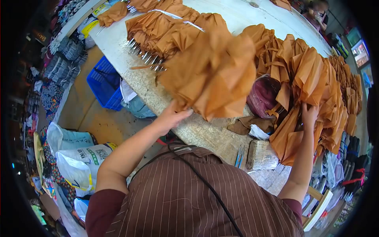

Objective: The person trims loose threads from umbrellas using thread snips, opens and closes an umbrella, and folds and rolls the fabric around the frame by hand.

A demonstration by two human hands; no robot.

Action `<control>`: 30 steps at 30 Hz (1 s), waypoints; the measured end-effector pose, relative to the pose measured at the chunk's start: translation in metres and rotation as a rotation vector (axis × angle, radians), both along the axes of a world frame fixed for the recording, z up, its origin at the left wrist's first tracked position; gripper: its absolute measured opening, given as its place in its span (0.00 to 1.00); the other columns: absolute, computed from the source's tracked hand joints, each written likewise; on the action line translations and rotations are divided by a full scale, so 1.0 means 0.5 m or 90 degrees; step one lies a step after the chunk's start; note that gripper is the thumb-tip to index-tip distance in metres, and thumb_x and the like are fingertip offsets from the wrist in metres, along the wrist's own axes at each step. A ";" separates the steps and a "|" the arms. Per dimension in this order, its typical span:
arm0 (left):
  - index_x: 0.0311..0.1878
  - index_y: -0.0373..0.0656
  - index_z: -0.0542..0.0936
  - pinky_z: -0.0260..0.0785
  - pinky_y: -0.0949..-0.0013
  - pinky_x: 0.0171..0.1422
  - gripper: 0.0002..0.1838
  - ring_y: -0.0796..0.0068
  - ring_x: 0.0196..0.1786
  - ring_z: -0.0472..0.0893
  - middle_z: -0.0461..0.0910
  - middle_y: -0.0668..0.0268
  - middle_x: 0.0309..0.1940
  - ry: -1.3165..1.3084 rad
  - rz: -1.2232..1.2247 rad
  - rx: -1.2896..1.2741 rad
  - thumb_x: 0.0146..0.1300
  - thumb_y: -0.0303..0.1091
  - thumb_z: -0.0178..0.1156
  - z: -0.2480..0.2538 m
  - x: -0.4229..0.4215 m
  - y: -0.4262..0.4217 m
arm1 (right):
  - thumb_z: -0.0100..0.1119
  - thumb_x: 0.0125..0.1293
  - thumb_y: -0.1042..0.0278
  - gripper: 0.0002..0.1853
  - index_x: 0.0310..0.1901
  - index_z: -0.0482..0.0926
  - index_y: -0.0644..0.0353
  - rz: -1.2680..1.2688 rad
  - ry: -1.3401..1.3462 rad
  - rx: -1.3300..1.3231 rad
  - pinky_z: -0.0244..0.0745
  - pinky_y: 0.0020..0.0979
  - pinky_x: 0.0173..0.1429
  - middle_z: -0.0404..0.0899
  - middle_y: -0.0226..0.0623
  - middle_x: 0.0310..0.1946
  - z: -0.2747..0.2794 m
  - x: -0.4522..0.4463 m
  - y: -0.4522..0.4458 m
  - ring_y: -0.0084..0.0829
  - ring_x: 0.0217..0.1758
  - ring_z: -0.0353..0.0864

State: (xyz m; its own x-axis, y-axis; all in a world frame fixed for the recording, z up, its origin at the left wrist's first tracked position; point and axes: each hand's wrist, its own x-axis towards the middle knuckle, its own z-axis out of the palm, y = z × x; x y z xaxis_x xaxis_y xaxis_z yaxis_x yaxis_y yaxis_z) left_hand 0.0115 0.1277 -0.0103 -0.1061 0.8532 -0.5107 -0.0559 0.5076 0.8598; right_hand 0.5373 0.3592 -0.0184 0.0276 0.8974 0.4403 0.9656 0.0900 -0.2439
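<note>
My left hand (pixel 175 115) pinches the lower edge of a brown umbrella canopy (pixel 213 75). The cloth fans out above the table and is blurred by motion. On the right, my right hand (pixel 310 114) grips a fold of another brown canopy (pixel 314 79) in a long heap of them; its fingertips are partly hidden in the cloth. Behind the left hand lies a bundle of brown canopies (pixel 158 31), tied with white strips, with metal rod ends (pixel 144 57) sticking out toward me.
A reddish plastic tub (pixel 262 96), a dark brown cloth (pixel 246 125), small blue-handled snips (pixel 239 156) and a tape-wrapped block (pixel 261 155) are on the worktable (pixel 209 136). A blue crate (pixel 104 83) and white sacks (pixel 85 166) stand left. Another person (pixel 317 15) is at far right.
</note>
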 end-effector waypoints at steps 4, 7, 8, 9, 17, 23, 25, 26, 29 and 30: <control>0.50 0.41 0.74 0.50 0.81 0.19 0.20 0.87 0.18 0.61 0.71 0.73 0.26 -0.048 -0.083 -0.074 0.59 0.42 0.63 -0.072 0.022 -0.008 | 0.61 0.59 0.57 0.33 0.63 0.63 0.60 -0.052 -0.010 0.051 0.58 0.45 0.66 0.59 0.53 0.64 0.029 -0.065 -0.113 0.52 0.66 0.59; 0.39 0.46 0.74 0.40 0.81 0.15 0.12 0.91 0.14 0.53 0.65 0.78 0.21 -0.216 -0.163 -0.169 0.61 0.43 0.62 -0.007 0.017 -0.022 | 0.60 0.61 0.60 0.32 0.64 0.63 0.62 0.024 0.026 0.083 0.59 0.42 0.66 0.61 0.54 0.63 0.062 -0.111 -0.184 0.49 0.65 0.61; 0.38 0.46 0.74 0.40 0.80 0.15 0.12 0.91 0.15 0.53 0.64 0.78 0.21 -0.261 -0.153 -0.165 0.61 0.43 0.62 0.014 0.020 -0.027 | 0.59 0.62 0.62 0.29 0.63 0.64 0.62 0.063 0.043 0.096 0.61 0.39 0.65 0.64 0.52 0.62 0.085 -0.137 -0.207 0.44 0.64 0.65; 0.38 0.46 0.74 0.41 0.80 0.16 0.12 0.90 0.15 0.53 0.63 0.79 0.20 -0.304 -0.143 -0.160 0.61 0.43 0.62 0.034 0.019 -0.030 | 0.57 0.63 0.64 0.27 0.62 0.66 0.64 0.121 0.171 0.026 0.63 0.36 0.64 0.67 0.49 0.58 0.112 -0.169 -0.232 0.41 0.61 0.68; 0.35 0.45 0.72 0.50 0.79 0.18 0.09 0.86 0.15 0.57 0.60 0.77 0.17 0.041 -0.362 0.471 0.63 0.38 0.59 0.129 0.115 -0.048 | 0.53 0.66 0.62 0.24 0.59 0.66 0.66 0.541 0.735 -0.419 0.71 0.29 0.54 0.75 0.38 0.51 0.172 -0.468 -0.427 0.27 0.51 0.74; 0.47 0.40 0.71 0.53 0.80 0.19 0.11 0.87 0.17 0.59 0.60 0.76 0.17 -0.051 -0.440 0.198 0.69 0.37 0.49 0.137 0.040 -0.165 | 0.50 0.69 0.62 0.18 0.54 0.71 0.64 0.508 0.854 0.021 0.69 0.31 0.57 0.77 0.35 0.49 0.258 -0.597 -0.478 0.27 0.52 0.74; 0.46 0.39 0.71 0.52 0.80 0.20 0.11 0.88 0.17 0.58 0.60 0.77 0.17 0.089 -0.398 0.263 0.70 0.37 0.47 0.112 -0.008 -0.209 | 0.48 0.70 0.60 0.17 0.52 0.73 0.64 0.511 1.109 -0.112 0.71 0.31 0.56 0.77 0.39 0.48 0.323 -0.542 -0.454 0.28 0.53 0.75; 0.45 0.40 0.72 0.53 0.80 0.22 0.11 0.89 0.19 0.59 0.61 0.77 0.18 0.050 -0.380 0.229 0.69 0.38 0.49 0.091 -0.046 -0.237 | 0.47 0.70 0.59 0.18 0.51 0.74 0.64 0.499 1.183 -0.130 0.71 0.31 0.56 0.77 0.41 0.48 0.349 -0.525 -0.442 0.28 0.53 0.75; 0.44 0.40 0.73 0.56 0.79 0.25 0.09 0.89 0.21 0.61 0.64 0.77 0.19 0.006 -0.348 0.149 0.69 0.36 0.51 0.057 -0.131 -0.287 | 0.49 0.69 0.51 0.24 0.55 0.71 0.64 0.456 1.175 -0.069 0.73 0.30 0.53 0.76 0.39 0.50 0.339 -0.585 -0.435 0.28 0.52 0.75; 0.44 0.40 0.73 0.56 0.79 0.25 0.09 0.89 0.21 0.61 0.64 0.77 0.19 0.010 -0.324 0.161 0.69 0.36 0.51 0.064 -0.126 -0.297 | 0.49 0.69 0.49 0.25 0.56 0.69 0.64 0.472 1.136 -0.092 0.73 0.29 0.53 0.76 0.38 0.51 0.328 -0.603 -0.434 0.28 0.52 0.75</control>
